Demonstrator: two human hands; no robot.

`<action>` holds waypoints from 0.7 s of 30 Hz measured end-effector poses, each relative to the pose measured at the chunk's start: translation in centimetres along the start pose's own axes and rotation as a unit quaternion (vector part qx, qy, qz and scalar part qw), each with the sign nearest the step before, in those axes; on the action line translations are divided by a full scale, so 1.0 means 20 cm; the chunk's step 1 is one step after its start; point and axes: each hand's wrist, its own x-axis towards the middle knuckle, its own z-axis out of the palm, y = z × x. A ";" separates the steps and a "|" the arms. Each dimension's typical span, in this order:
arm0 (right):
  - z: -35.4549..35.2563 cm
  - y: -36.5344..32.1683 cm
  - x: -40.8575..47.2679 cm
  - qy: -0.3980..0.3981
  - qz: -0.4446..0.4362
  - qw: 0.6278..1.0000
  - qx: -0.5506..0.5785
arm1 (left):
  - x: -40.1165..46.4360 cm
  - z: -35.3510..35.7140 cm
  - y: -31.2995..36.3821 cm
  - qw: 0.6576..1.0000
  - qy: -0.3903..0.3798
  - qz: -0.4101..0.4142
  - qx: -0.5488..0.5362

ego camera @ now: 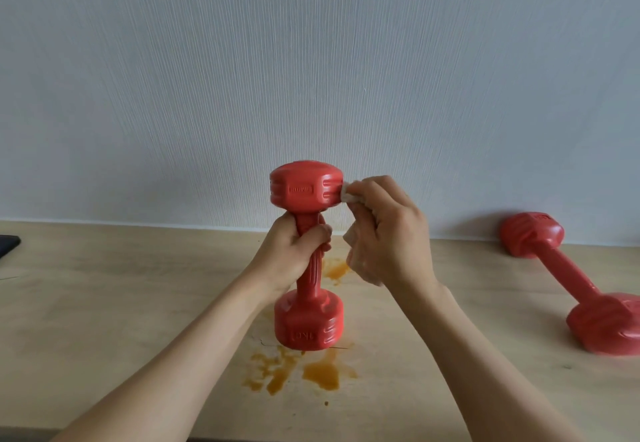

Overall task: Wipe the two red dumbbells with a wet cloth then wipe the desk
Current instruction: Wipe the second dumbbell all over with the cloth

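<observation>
left hand (294, 251): clamped round handle of upright dumbbell (308, 261), lower head at the desk (104, 303)
right hand (388, 230): closed on white cloth (349, 195), cloth touching right side of top head
second dumbbell (571, 282): lying on desk, far right, near wall
desk: orange spill (311, 369) just below upright dumbbell

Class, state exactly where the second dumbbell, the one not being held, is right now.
In the head view, the second dumbbell lies on its side at the far right of the desk, one end near the wall, apart from both hands.
</observation>
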 end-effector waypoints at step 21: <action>0.02 -0.08 -0.03 0.012 -0.021 1.000 -0.009 | 0.01 0.00 -0.01 1.000 -0.007 0.001 0.012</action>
